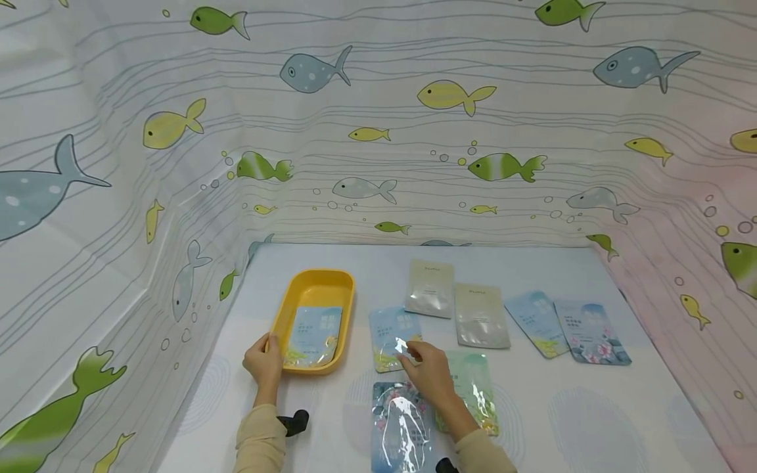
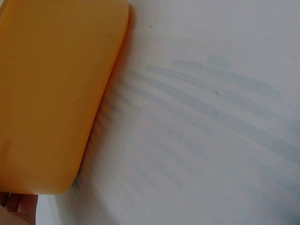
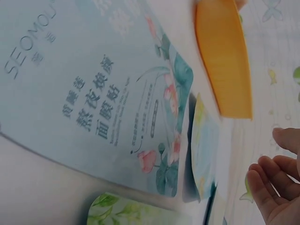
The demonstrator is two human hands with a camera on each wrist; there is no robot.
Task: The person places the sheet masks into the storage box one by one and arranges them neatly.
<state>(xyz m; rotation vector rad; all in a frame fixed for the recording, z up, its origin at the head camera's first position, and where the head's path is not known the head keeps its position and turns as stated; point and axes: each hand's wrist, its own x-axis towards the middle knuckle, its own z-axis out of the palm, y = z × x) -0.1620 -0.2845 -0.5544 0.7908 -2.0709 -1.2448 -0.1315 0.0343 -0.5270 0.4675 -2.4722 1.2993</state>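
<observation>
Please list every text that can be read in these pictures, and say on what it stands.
"SEOMOU": on the blue sachet, partly cut by the frame edge.
Large Chinese lines on the same sachet: I cannot read them surely.
Small print beside them: too blurred.
Print on the other sachets, head view: too small.

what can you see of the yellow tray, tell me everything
The yellow oblong plastic tray is shallow, with rounded corners and a smooth raised rim. It sits flat on the pale patterned tabletop, left of the loose packets. One light blue sheet-mask packet lies inside it. The left hand holds its near left corner. From the left wrist view, its outer wall looks plain and matte.
</observation>
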